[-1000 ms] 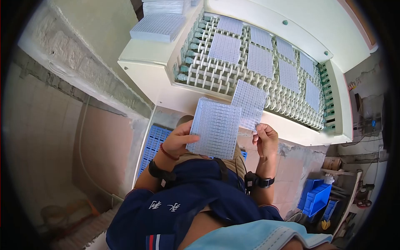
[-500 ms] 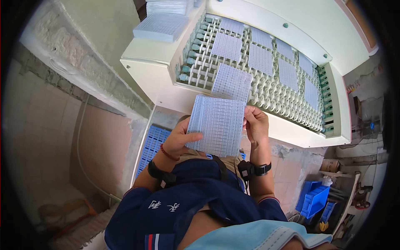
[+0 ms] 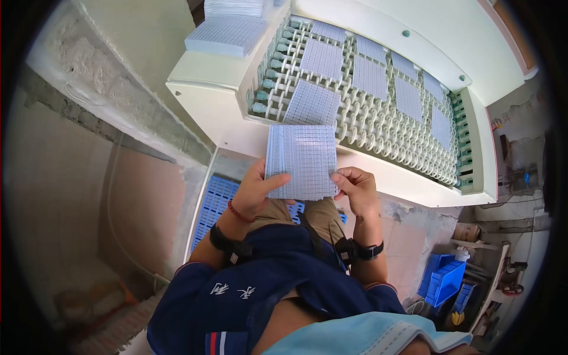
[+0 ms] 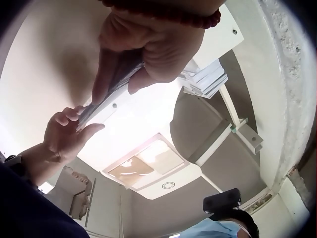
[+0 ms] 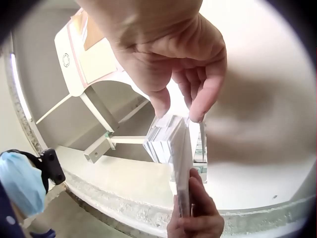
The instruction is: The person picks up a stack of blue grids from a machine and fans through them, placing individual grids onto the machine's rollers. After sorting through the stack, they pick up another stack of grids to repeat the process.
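Observation:
My left hand (image 3: 260, 184) grips the left side of a stack of thin, pale blue-white gridded panels (image 3: 303, 160), thumb on the top face and fingers underneath. The opposite edge is pinched by my right hand (image 3: 358, 186), between thumb and fingertips. Both hands hold the stack low in front of the machine's front edge. In the right wrist view, the held panels (image 5: 183, 191) show edge-on, with the left hand (image 5: 195, 218) at their far end. Just beyond the stack, a single panel (image 3: 312, 102) lies on the front left of the roller conveyor (image 3: 378, 133), its near end partly covered.
Several more panels, such as one panel (image 3: 322, 59), lie in rows across the rollers. Stacked panels (image 3: 228, 34) sit on the machine's left corner. A rough wall (image 3: 112, 89) stands on the left. Blue bins (image 3: 442, 278) are at the lower right; a blue slatted pallet (image 3: 212, 201) lies below.
The single panel, earlier pinched at its near corner by my right hand, now lies farther left on the rollers. That hand has come to the stack's right edge; the stack has moved forward.

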A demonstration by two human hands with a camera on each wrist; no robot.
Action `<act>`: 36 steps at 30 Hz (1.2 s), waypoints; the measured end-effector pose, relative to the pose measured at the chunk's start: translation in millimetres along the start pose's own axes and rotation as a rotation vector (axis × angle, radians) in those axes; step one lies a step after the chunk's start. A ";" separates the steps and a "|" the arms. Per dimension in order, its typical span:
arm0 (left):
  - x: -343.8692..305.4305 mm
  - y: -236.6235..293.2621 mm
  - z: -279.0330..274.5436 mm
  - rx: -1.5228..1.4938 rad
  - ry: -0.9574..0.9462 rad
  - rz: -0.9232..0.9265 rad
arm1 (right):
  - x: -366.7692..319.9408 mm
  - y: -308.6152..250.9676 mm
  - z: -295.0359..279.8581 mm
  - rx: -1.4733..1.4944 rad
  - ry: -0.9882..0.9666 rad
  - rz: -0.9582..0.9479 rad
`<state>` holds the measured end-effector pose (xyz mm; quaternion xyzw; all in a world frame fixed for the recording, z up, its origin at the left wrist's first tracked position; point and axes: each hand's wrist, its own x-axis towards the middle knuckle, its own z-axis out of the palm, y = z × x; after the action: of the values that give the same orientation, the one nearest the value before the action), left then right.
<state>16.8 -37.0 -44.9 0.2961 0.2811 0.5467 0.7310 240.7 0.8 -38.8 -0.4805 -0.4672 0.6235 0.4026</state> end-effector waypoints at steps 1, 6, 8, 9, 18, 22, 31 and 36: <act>2.1 -0.6 3.4 -0.002 -0.009 -0.004 | -1.9 -1.5 1.2 -0.069 0.013 -0.022; 8.1 -1.0 7.0 -0.053 -0.063 0.022 | 3.0 -10.9 -14.6 0.074 0.083 -0.080; 5.7 3.0 10.3 -0.083 -0.039 0.034 | 11.2 -18.9 -33.4 0.087 0.194 -0.122; 4.3 4.1 11.6 -0.113 -0.016 0.044 | 15.0 -25.4 -42.6 0.098 0.258 -0.133; -1.5 -0.8 6.4 -0.071 0.045 0.009 | 24.7 -52.0 -114.2 -0.215 0.526 -0.116; -0.5 0.0 4.6 -0.069 0.036 0.017 | 12.1 -57.7 -173.5 -0.201 0.651 -0.098; -1.8 -0.4 8.8 -0.076 0.044 -0.034 | -16.7 -54.5 -288.5 -0.137 0.820 -0.096; 3.0 -6.0 8.6 -0.065 0.016 -0.024 | -26.6 -57.1 -305.7 -0.534 0.980 0.032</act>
<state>27.6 -36.6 -43.8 0.2643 0.2725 0.5493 0.7444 547.6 49.0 -8.6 -0.8065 -0.3600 0.1932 0.4274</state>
